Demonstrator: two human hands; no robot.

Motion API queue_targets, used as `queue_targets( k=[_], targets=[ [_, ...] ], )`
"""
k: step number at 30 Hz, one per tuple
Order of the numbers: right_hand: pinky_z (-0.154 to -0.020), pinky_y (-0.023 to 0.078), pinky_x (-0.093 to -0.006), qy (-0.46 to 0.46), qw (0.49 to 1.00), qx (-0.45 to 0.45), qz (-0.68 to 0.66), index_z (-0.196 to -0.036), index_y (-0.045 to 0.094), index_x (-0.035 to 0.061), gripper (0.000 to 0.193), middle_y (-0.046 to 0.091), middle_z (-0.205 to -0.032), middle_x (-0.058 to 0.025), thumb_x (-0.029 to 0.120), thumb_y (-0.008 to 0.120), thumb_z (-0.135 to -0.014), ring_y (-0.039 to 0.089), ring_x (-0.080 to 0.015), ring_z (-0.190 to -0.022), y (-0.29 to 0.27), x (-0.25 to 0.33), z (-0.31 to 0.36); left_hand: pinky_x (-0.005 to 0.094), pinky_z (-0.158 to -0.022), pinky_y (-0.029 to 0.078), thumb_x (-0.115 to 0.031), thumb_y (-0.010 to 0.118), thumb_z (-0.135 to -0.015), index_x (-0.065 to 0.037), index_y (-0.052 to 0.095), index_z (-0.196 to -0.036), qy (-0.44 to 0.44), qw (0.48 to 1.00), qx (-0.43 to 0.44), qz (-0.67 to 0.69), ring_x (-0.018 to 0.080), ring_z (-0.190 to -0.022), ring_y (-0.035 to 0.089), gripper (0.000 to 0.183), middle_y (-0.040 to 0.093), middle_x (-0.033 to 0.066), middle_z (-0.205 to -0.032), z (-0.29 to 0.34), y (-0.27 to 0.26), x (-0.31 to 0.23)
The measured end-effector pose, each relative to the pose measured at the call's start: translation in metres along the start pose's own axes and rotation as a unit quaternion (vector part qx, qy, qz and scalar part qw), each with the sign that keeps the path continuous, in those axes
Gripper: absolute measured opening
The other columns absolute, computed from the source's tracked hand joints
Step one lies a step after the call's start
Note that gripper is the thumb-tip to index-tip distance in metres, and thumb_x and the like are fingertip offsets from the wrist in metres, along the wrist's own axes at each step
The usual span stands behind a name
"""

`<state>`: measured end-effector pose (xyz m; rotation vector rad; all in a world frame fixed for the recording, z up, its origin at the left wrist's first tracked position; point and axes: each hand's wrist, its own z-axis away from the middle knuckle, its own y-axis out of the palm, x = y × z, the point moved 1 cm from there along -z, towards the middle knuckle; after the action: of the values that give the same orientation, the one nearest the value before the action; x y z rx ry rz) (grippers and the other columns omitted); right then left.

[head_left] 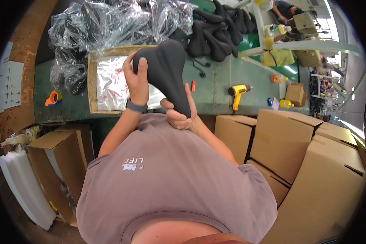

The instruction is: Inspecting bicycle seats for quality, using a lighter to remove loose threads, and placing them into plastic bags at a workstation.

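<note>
A black bicycle saddle (166, 69) is held up in front of my chest, its wide end far and its narrow nose toward me. My left hand (137, 79) grips the wide end at its left edge, the thumb lying on top. Around the nose, my right hand (183, 112) has its fingers wrapped. The saddle's underside is hidden. Below and left of it stands a shallow cardboard box (92, 85) with clear plastic bags (112, 81) inside.
Bagged saddles in clear plastic (110, 26) pile up at the far left, bare black saddles (215, 38) at the back. A yellow heat gun (239, 92) and an orange tape dispenser (53, 99) lie on the green table (219, 77). Cardboard boxes (284, 138) stand at right. Another person (284, 10) works beyond.
</note>
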<state>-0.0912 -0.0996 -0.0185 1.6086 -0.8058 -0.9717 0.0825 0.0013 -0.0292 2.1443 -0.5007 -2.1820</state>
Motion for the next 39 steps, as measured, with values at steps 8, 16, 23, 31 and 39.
queue_targets(
  k=[8, 16, 23, 31, 39],
  targets=[
    [-0.034, 0.035, -0.0259, -0.077, 0.996, 0.018, -0.029, -0.117, 0.055, 0.0034, 0.101, 0.060, -0.070, -0.0122, 0.101, 0.042, -0.095, 0.047, -0.0140, -0.038, -0.016, 0.004, 0.029, 0.0376, -0.106, 0.055, -0.056, 0.050, -0.120, -0.005, 0.052, -0.159, -0.139, 0.961, 0.116, 0.207, 0.0183, -0.126, 0.065, 0.065, 0.065, 0.0080, -0.142, 0.030, 0.033, 0.034],
    [-0.051, 0.054, -0.0301, 0.285, 0.718, -0.326, 0.545, -0.120, 0.076, -0.0033, 0.070, 0.082, -0.091, -0.0167, 0.064, 0.058, -0.113, 0.075, -0.0194, -0.063, -0.037, 0.107, 0.128, 0.0401, -0.093, 0.064, -0.020, 0.086, -0.096, -0.003, 0.026, -0.172, -0.494, 0.821, 0.286, 0.009, 0.0277, -0.109, 0.074, 0.099, 0.066, 0.0205, -0.134, 0.073, 0.044, 0.070],
    [-0.081, 0.065, -0.0482, -0.045, 0.126, -0.586, 0.799, -0.120, 0.075, 0.0019, 0.029, 0.081, -0.102, -0.0204, 0.019, 0.079, -0.097, 0.080, -0.0357, -0.096, -0.142, 0.292, 0.228, 0.0465, -0.076, 0.068, -0.008, 0.088, -0.088, -0.003, 0.009, -0.176, -0.574, 0.792, 0.201, -0.065, 0.0350, -0.095, 0.075, 0.119, 0.063, 0.0267, -0.134, 0.119, 0.069, 0.161],
    [-0.102, 0.061, -0.0566, 0.090, 0.074, -0.512, 0.851, -0.139, 0.054, 0.0021, 0.056, 0.065, -0.137, -0.0269, 0.012, 0.080, -0.091, 0.070, -0.0537, -0.117, -0.233, 0.343, 0.191, 0.0451, -0.092, 0.067, -0.012, 0.095, -0.086, 0.005, 0.011, -0.176, -0.484, 0.858, 0.071, -0.156, 0.0347, -0.120, 0.073, 0.124, 0.059, 0.0282, -0.152, 0.169, 0.066, 0.248],
    [-0.080, 0.062, -0.0409, 0.045, 0.422, -0.579, 0.696, -0.128, 0.061, -0.0003, 0.044, 0.074, -0.093, -0.0161, 0.017, 0.082, -0.094, 0.076, -0.0309, -0.083, -0.127, 0.308, 0.202, 0.0433, -0.072, 0.069, -0.015, 0.095, -0.092, 0.000, 0.035, -0.151, -0.656, 0.747, 0.101, -0.036, 0.0271, -0.088, 0.079, 0.085, 0.072, 0.0176, -0.114, 0.191, 0.078, 0.246]
  ],
)
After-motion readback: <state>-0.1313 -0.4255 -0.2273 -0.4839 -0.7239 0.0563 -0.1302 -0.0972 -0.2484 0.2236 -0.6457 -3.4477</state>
